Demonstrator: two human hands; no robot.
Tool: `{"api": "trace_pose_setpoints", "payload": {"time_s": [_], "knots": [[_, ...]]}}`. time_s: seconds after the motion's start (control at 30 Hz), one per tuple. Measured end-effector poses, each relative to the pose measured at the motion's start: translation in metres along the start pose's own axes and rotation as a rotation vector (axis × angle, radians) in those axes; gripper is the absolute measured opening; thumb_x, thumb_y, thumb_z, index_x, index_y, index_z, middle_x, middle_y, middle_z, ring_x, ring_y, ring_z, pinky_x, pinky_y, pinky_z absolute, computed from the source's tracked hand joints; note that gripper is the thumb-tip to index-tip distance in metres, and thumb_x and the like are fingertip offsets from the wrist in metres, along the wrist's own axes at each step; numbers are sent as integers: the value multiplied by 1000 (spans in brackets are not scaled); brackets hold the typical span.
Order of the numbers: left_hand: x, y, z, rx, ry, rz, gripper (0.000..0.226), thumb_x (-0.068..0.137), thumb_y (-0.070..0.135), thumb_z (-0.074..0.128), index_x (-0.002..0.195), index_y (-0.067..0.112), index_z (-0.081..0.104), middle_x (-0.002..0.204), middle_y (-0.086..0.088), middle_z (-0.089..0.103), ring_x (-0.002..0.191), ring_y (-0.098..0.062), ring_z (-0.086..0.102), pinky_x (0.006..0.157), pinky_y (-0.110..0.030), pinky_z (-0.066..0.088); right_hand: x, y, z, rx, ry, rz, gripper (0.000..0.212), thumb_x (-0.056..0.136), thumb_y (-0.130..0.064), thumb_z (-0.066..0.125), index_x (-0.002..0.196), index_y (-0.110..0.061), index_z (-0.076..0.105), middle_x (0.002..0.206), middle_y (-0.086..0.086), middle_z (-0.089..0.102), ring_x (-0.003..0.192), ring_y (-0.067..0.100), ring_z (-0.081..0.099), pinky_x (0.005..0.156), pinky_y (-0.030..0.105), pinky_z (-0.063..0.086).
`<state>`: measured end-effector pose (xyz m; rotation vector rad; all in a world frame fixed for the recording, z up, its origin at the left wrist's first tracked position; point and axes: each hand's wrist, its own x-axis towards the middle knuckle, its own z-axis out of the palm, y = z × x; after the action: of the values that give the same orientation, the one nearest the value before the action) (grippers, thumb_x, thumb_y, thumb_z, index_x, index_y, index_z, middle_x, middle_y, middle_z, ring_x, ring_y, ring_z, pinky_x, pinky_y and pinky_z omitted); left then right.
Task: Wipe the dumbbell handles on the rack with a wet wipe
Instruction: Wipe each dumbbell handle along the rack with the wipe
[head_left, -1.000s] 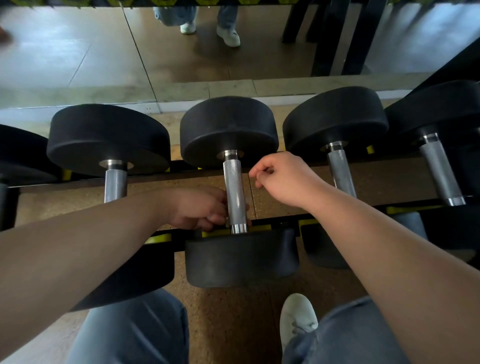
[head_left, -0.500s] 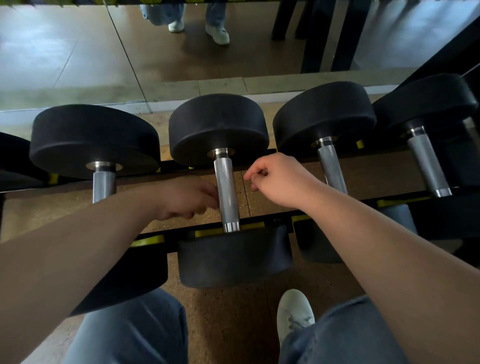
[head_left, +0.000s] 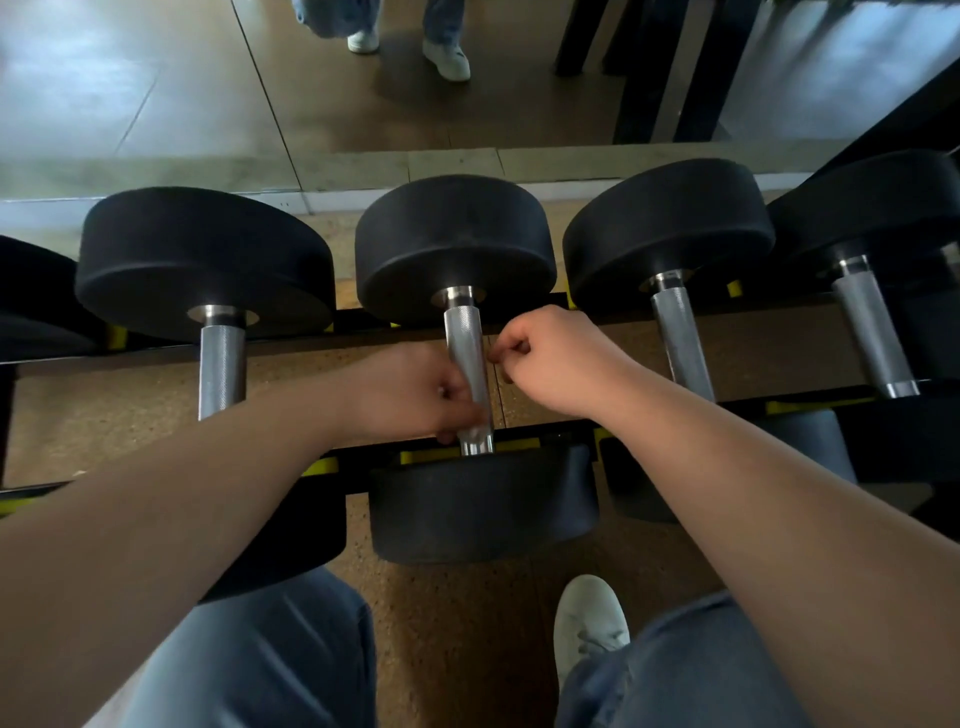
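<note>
Several black dumbbells with knurled steel handles lie side by side on a black-and-yellow rack (head_left: 561, 432). My left hand (head_left: 410, 395) is wrapped around the lower part of the middle dumbbell's handle (head_left: 464, 338), fingers closed on it from the left. A small pale patch shows under those fingers near the handle's lower collar; I cannot tell if it is the wipe. My right hand (head_left: 556, 358) hovers just right of the same handle, fingers curled shut, fingertips close to the steel. Nothing is visible in it.
Neighbouring handles stand to the left (head_left: 222, 364), right (head_left: 680, 343) and far right (head_left: 872, 332). A floor-level mirror behind the rack reflects a person's legs and white shoes (head_left: 447, 57). My jeans and white shoe (head_left: 587, 618) are below, on cork flooring.
My left hand slipped off the middle handle to the left half a second ago and has now closed around its lower part again. My right hand stays beside the handle.
</note>
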<state>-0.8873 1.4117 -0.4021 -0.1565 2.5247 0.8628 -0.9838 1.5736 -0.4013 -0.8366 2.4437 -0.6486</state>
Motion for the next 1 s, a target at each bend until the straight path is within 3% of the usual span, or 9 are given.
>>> {"api": "trace_pose_setpoints", "payload": {"time_s": [0.17, 0.27, 0.37, 0.43, 0.5, 0.57, 0.7, 0.83, 1.0], "knots": [[8, -2, -5, -69, 525, 48, 22, 92, 41, 70, 74, 30, 68, 74, 10, 67, 69, 3, 62, 62, -16, 48, 4, -6, 1, 39, 63, 0, 21, 101, -22, 58, 111, -31, 74, 98, -14, 69, 90, 2, 63, 74, 19, 49], [4, 0, -3, -114, 374, 13, 17, 83, 41, 80, 80, 30, 69, 79, 11, 66, 74, 8, 61, 60, -10, 43, 4, -9, -1, 100, 127, 0, 18, 101, -24, 58, 106, -34, 73, 94, -17, 67, 87, -1, 62, 70, 15, 46], [-1, -3, 0, 13, 77, -3, 20, 79, 44, 83, 85, 29, 72, 86, 11, 67, 83, -2, 64, 68, -19, 47, 4, -9, -3, 112, 126, -14, 19, 102, -25, 58, 107, -35, 73, 89, -22, 63, 87, -5, 59, 70, 11, 41], [-3, -5, -1, 84, -16, 6, 21, 79, 47, 83, 84, 30, 73, 83, 12, 67, 79, -2, 62, 68, -21, 46, 3, -8, -4, 91, 93, -26, 18, 102, -25, 59, 109, -34, 73, 88, -23, 61, 87, -6, 59, 71, 10, 41], [-4, -7, -5, 103, 7, 7, 23, 77, 48, 84, 82, 29, 73, 79, 12, 68, 76, -1, 62, 66, -20, 47, 1, -8, -4, 89, 70, -33, 16, 101, -27, 61, 109, -33, 73, 88, -22, 63, 86, -6, 60, 70, 9, 41], [-2, -10, -10, 29, 152, 11, 21, 75, 47, 86, 79, 31, 73, 77, 13, 68, 75, 3, 62, 63, -14, 45, -1, -8, -5, 107, 47, -56, 15, 99, -29, 65, 112, -33, 72, 92, -19, 67, 87, -6, 62, 70, 10, 41], [7, -17, -16, -158, 407, 7, 18, 77, 44, 85, 77, 33, 71, 78, 12, 67, 74, 0, 60, 64, -16, 43, -4, -11, -3, 62, -36, -166, 39, 92, -33, 75, 129, -34, 65, 97, -17, 69, 93, -7, 63, 78, 11, 43], [10, -23, -23, -235, 278, 71, 6, 82, 36, 82, 82, 30, 79, 84, 8, 73, 83, -7, 65, 78, -28, 54, -2, -15, 2, 40, 73, -207, 25, 88, -33, 79, 110, -35, 69, 92, -19, 66, 86, -13, 61, 68, 6, 42], [8, -27, -27, -252, 96, 174, 17, 86, 16, 75, 93, 31, 79, 91, 14, 76, 93, -4, 69, 90, -30, 55, -11, -18, -5, -139, -65, -205, 11, 88, -37, 79, 97, -32, 74, 90, -16, 70, 83, -5, 66, 76, 16, 53]]}}
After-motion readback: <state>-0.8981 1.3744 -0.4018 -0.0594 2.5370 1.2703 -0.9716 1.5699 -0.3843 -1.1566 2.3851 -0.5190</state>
